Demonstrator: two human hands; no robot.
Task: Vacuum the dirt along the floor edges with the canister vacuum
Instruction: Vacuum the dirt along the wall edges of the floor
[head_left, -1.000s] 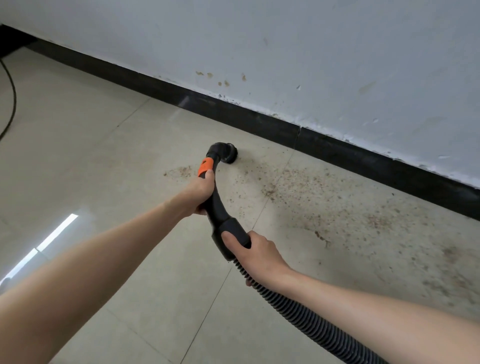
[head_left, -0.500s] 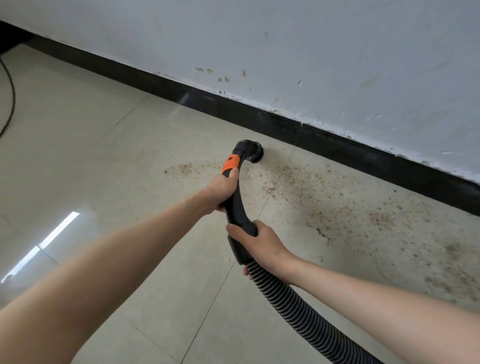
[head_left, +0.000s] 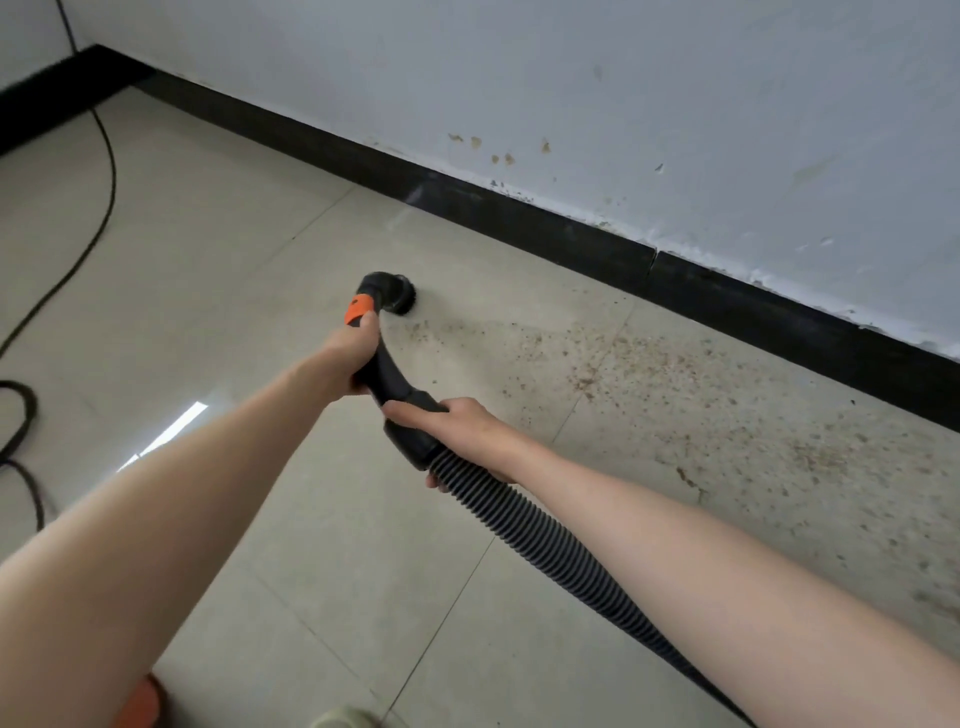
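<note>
Two hands: left hand (head_left: 352, 353), right hand (head_left: 462, 423) grip one nozzle (head_left: 395, 364)

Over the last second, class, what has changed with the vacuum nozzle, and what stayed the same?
The brush nozzle moved left, back to the dirt patch's left edge. Both grips stayed: left hand below the orange collar, right hand at the hose cuff.

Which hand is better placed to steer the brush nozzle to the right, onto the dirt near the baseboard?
The left hand, probably. It grips the black handle just behind the brush nozzle, so it guides the tip directly toward the dirt. The right hand holds farther back, where the ribbed hose begins.
</note>
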